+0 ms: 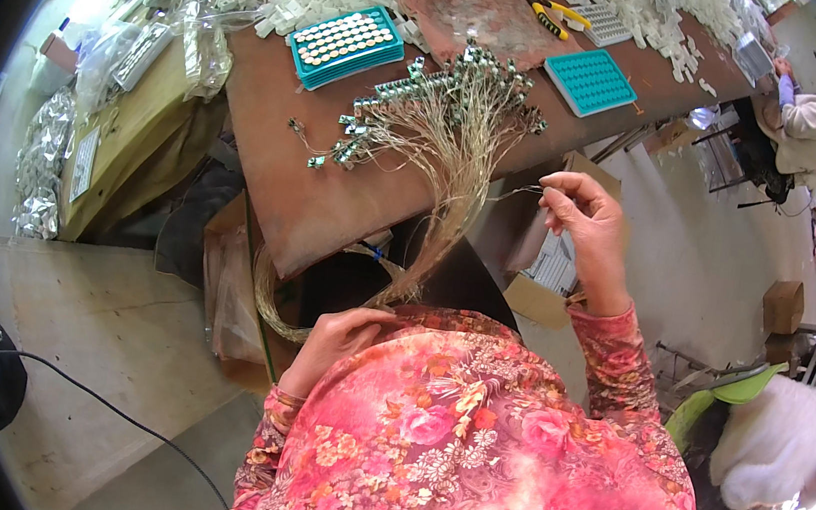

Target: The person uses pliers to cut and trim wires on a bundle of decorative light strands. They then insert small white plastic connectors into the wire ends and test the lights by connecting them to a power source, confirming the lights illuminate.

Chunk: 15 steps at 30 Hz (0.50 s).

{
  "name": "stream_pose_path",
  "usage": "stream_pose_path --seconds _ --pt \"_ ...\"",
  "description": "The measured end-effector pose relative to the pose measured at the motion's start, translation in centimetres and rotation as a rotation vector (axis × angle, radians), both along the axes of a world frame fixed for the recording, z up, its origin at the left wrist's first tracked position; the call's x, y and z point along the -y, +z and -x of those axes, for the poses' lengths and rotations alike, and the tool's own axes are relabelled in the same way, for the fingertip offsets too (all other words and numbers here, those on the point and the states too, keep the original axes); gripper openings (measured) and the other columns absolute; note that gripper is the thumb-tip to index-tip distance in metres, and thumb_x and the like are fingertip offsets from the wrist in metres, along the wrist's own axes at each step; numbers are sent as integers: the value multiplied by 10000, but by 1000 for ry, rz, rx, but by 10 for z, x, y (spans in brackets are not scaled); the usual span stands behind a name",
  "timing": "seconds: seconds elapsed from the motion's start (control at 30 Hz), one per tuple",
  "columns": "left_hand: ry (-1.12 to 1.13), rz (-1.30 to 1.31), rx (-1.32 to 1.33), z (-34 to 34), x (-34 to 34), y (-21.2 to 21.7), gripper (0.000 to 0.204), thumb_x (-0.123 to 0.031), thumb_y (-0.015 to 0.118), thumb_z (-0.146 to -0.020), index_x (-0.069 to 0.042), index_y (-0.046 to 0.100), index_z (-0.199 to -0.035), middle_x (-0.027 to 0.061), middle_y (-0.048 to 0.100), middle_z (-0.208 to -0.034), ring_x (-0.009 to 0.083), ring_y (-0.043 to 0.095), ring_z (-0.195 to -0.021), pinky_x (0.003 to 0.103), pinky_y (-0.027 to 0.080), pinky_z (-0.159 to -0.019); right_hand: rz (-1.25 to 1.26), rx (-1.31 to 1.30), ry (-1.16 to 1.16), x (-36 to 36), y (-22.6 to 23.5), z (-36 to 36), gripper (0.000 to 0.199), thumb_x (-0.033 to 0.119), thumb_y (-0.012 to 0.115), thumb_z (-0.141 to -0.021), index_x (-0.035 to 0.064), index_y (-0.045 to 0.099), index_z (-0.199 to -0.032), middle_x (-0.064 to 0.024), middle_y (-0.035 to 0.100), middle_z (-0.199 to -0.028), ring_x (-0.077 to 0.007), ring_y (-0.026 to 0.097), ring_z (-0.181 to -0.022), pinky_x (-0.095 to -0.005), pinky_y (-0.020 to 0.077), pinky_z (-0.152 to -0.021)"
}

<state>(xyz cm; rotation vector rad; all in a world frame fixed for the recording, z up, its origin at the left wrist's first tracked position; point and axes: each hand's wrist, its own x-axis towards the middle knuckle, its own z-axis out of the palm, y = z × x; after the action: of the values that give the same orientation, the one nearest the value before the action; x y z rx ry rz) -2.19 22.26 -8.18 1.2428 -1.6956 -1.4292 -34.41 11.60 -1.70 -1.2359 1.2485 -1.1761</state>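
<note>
A bundle of thin pale wires (449,159) with small metal-and-green connectors at their far ends fans out over the brown table (313,204) and trails down toward my lap. My left hand (333,342) rests against my chest, closed on the lower end of the bundle. My right hand (583,220) is raised off the table's right edge, pinching a single thin wire (514,193) between thumb and fingers.
Two teal trays (343,43) (590,81), one filled with round parts, lie on the table among heaps of small white pieces (647,15). Yellow-handled pliers (556,15) lie at the back. Cardboard boxes (552,271) stand below the table. Another person (811,120) sits at far right.
</note>
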Motion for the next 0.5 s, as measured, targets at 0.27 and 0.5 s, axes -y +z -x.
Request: stream_pose_path --seconds 0.27,0.5 --pt "115 139 36 -12 20 33 157 31 602 -888 19 680 -1023 129 714 -881 185 700 -787 269 534 -699 42 -590 145 36 5 20 75 60 675 -844 13 685 -902 -13 654 -785 -73 596 -667 -236 476 -605" --pt "-11 289 -17 22 53 50 182 55 593 -882 7 679 -1035 116 698 -977 171 674 -842 259 521 -711 -441 245 30 21 -88 22 132 119 686 -890 44 656 -994 1 641 -821 -73 558 -643 -194 438 -578"
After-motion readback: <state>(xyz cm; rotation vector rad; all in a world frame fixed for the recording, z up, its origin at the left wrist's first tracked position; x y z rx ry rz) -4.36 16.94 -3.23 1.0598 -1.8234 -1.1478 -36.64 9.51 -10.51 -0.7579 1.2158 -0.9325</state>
